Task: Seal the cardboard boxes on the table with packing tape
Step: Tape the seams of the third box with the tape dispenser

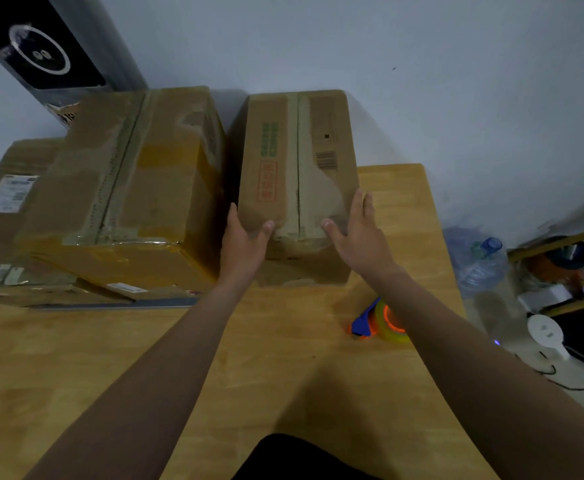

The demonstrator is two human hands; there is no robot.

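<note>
Packing tape (pixel 389 323) lies on the table (pixel 408 209) beside the right forearm, in nobody's grip. Both hands are further out, on the narrow cardboard box (pixel 301 161). Left hand (pixel 245 239) and right hand (pixel 359 233) flank its near end, fingers straight along the sides, thumbs on top, nothing clenched. Flat palms only, so a lift could let it slip, or a drag could scrape the bigger box (pixel 124 181) just beside it.
</note>
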